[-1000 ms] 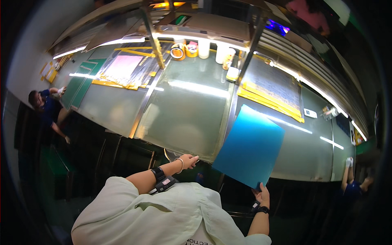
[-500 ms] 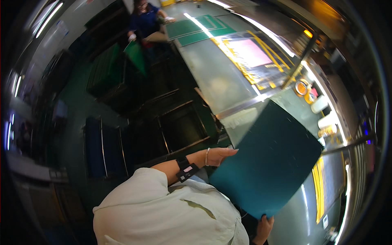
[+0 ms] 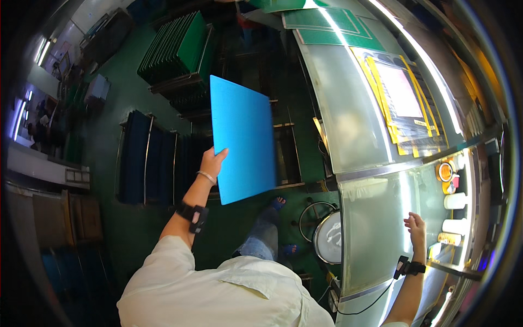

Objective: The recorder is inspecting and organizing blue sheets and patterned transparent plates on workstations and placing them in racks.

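A stiff, flat blue rectangular panel is held out over the floor, to the left of the worktable. My left hand pinches it by its left edge, with the thumb lying on the blue face. Over the glossy translucent tabletop at the right is my right hand, holding nothing, its fingers loosely bent and apart. Both wrists wear black strapped devices. Beyond the blue panel, racks with dark blue panels are partly hidden behind it.
Green panels stand in a rack at the far left. A round stool is tucked by the table's near edge. Tape rolls and white rolls line the table's right side. A yellow-taped sheet lies farther up the table.
The panel has moved from over the table, where both hands held it, leftward over the floor. My right hand has let go of it. The view has turned leftward.
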### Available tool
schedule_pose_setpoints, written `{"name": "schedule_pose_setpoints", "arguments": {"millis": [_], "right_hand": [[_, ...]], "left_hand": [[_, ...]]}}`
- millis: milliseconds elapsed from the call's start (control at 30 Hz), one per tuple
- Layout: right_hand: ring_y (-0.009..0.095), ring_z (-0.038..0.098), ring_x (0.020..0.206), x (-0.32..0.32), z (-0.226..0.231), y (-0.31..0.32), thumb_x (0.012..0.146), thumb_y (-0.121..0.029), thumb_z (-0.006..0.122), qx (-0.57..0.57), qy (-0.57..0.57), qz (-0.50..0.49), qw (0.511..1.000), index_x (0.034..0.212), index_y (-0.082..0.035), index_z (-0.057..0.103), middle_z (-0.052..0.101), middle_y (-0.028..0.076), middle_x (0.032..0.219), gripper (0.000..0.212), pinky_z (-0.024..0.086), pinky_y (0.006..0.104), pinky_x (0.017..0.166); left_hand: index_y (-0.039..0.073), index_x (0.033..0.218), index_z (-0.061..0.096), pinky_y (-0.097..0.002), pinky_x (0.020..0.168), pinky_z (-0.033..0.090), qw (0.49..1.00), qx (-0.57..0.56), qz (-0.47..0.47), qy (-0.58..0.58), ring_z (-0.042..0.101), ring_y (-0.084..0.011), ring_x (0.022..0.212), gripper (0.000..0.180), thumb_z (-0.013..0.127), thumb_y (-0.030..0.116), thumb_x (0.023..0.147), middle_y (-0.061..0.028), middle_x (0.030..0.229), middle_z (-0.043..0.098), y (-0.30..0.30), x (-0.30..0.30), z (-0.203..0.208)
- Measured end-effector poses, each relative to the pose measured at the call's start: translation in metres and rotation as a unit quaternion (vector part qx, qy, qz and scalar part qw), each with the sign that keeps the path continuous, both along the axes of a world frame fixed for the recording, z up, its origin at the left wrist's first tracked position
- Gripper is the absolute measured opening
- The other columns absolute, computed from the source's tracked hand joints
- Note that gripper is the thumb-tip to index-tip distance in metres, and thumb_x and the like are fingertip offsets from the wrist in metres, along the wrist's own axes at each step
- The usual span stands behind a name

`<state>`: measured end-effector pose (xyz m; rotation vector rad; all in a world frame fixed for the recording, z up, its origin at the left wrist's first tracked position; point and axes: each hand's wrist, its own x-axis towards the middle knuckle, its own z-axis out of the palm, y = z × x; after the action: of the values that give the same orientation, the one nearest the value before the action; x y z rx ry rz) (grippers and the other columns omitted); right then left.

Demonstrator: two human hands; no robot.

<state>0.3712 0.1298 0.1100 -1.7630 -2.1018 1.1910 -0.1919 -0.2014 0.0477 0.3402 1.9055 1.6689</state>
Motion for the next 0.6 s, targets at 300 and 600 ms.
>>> {"name": "schedule_pose_setpoints", "arguments": {"millis": [300,600], "right_hand": [[0.043,0.019,0.128,-0.039,-0.075,-0.054,0.061,-0.031,0.078,-0.007,-0.386,0.058,0.921,0.139,-0.003,0.008,0.01,0.031,0.139,0.108,0.022,0.0463,0.105],[0.044,0.017,0.129,-0.041,-0.065,-0.059,0.059,-0.015,0.077,0.001,-0.364,0.086,0.927,0.138,-0.001,0.006,0.01,0.032,0.139,0.107,0.017,0.0461,0.106]], "left_hand": [[0.0,0.095,0.06,-0.0452,0.076,0.045,0.907,-0.339,0.1,0.231,0.057,-0.0412,0.086,0.026,0.057,0.02,0.079,-0.0254,0.087,0.06,0.125,-0.003,-0.167],[0.001,0.112,0.055,-0.0463,0.078,0.046,0.914,-0.371,0.1,0.129,0.058,-0.04,0.088,0.034,0.053,0.019,0.082,-0.0244,0.092,0.061,0.184,0.034,-0.265]]}}
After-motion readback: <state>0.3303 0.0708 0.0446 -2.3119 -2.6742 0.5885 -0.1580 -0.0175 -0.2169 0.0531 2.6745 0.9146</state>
